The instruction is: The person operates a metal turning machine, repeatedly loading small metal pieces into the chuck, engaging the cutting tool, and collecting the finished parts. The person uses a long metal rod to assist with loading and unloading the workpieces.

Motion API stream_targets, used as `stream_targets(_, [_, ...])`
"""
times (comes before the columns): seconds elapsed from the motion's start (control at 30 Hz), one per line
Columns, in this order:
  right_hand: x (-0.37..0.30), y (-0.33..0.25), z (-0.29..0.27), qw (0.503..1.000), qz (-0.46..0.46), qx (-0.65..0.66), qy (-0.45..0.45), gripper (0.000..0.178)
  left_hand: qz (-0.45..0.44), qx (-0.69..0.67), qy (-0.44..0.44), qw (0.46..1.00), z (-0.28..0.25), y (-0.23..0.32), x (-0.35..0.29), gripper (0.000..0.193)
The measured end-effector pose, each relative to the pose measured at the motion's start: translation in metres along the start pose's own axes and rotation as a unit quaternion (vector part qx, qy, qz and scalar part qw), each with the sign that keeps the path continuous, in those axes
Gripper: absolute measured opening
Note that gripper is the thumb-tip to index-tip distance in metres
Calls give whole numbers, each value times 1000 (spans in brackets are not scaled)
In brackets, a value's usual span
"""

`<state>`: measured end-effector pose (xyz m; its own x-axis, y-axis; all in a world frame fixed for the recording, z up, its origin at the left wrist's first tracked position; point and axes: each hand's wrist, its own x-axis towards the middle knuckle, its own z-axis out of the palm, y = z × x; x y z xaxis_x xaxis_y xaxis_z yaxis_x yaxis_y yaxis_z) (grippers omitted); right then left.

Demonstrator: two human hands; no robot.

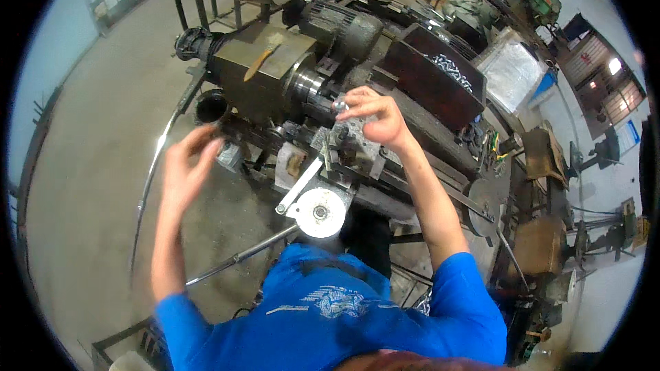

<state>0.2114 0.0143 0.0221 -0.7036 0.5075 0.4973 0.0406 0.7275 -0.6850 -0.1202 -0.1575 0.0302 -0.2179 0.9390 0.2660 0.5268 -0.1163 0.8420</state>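
Observation:
A lathe stands before me, its bright steel chuck (304, 84) at the end of the greenish headstock (256, 55). My right hand (375, 115) is just right of the chuck, thumb and fingers closed on a small shiny metal part (340, 106). Its far end is hard to make out against the chuck. My left hand (187, 168) hangs in the air left of the lathe, slightly blurred, thumb and fingers apart with nothing between them. Below the chuck lie the tool carriage (354, 144), a light lever (300, 185) and a round pale handwheel (320, 212).
On the headstock lies a wooden-handled tool (259, 64). Behind the lathe, a dark box (430, 82) carries several small shiny parts (450, 70). A motor (347, 27) sits beyond the headstock. One long metal bar (240, 256) slants near my left side, and a curved rod (152, 168) stands farther left.

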Motion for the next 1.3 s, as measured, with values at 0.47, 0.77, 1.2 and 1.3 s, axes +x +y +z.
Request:
stream_targets(0.47, [-64,-66,-13,997,-45,56,7,57,181,45,-128,974,128,59,54,29])
stream_targets(0.77, [-70,-15,-150,829,142,-489,231,56,162,259,77,949,46,8,92,37])
stream_targets(1.2, [-182,-42,1,911,257,-257,194,47,274,154,64,947,116,-3,103,25])
stream_targets(1.3, [-210,-54,8,910,294,-219,193,44,304,130,-34,943,143,13,77,21])
